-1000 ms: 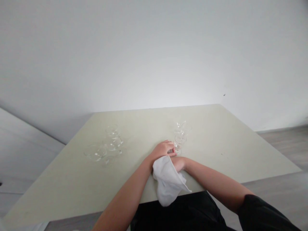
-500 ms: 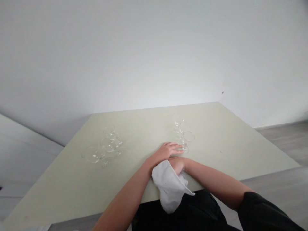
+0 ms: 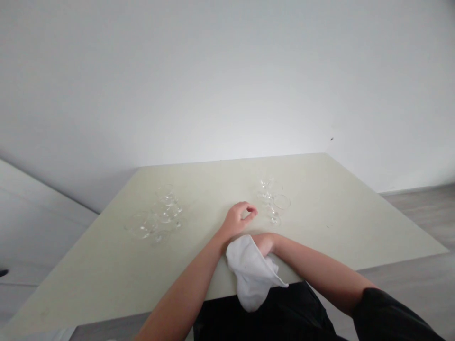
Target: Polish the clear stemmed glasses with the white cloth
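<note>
My left hand (image 3: 237,219) is above the table beside the right-hand group of stemmed glasses (image 3: 273,201). Its fingers curve toward the thumb around a small gap, and nothing shows between them. My right hand (image 3: 263,243) is closed on a white cloth (image 3: 249,274), which drapes over the table's front edge. The cloth covers most of the right fingers. The glasses are clear and faint, so their exact shapes are hard to make out; one round rim and a small foot show nearest the left fingertips.
A second cluster of several clear glasses (image 3: 161,215) stands on the left part of the pale table (image 3: 305,180). Behind the table rises a white wall (image 3: 227,94). A white cabinet (image 3: 35,227) is at the left, and grey flooring (image 3: 419,203) shows at the right.
My left hand has lifted off the spot over my right hand and moved slightly left and away from me, its extended fingers now curled. The right hand and cloth have stayed nearly still.
</note>
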{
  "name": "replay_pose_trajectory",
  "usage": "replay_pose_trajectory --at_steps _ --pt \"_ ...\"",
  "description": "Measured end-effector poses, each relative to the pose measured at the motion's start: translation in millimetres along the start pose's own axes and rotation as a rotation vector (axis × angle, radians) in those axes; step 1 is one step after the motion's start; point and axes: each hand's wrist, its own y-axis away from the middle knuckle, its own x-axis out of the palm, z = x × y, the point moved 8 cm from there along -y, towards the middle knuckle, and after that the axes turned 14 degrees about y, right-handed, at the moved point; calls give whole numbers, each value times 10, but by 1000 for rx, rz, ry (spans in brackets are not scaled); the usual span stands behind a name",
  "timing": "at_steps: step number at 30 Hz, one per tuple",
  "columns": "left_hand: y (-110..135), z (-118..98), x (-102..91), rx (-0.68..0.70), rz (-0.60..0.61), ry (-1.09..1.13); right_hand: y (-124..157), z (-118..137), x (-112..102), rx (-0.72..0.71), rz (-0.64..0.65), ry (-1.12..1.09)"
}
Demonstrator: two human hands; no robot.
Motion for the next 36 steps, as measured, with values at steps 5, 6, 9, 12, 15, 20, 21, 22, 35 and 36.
replay_pose_trajectory --at_steps 5,6,9,12,15,20,21,22,35,36 --pt "315 281 -888 -91 -999 445 38 -7 255 15 337 -114" --pt "412 334 -986 -123 -1136 486 36 -15 265 25 349 -118" --pt "605 433 -1155 -233 -1350 571 33 -35 279 44 362 -114" --pt "688 452 -1240 -276 -1414 609 42 -61 278 69 355 -117" --pt "716 431 -1294 -259 -1441 613 53 -88 276 102 348 -130" --pt "748 403 -1348 -251 -1485 643 48 -60 256 109 326 -125" --pt "755 400 -1356 -254 -1494 649 46 -45 248 107 318 -125" --pt "761 397 -1363 -257 -1501 652 46 -28 241 103 312 -124" --pt "777 528 -1592 -265 -1507 565 56 -20 222 105 300 -125" --pt "775 545 -1620 -258 -1516 578 54 -29 219 104 295 -131"
